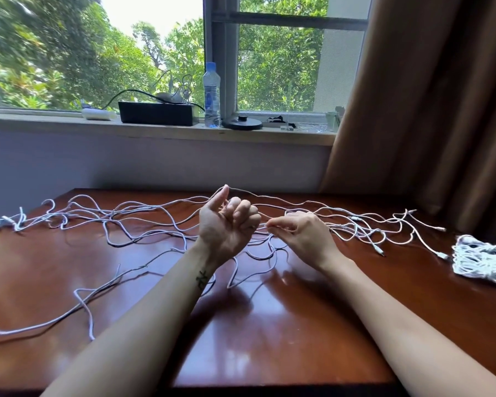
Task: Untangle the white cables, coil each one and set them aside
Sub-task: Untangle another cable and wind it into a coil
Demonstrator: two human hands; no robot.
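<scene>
Closest in, both bare forearms [143,310] reach over the near edge of the glossy wooden counter [269,339]. The left hand [226,224] is palm up with its fingers curled around a strand and another strand draped over the raised thumb. The right hand [301,233], just beside it, pinches a strand between thumb and forefinger. The white cables [132,222] sprawl in a loose tangle along the far half of the counter, from the left edge nearly to the right. One coiled bundle [481,259] sits at the right edge. A water bottle [211,96] and a black box [156,113] are up on the windowsill [69,121], brown curtain [427,110] on the right.
</scene>
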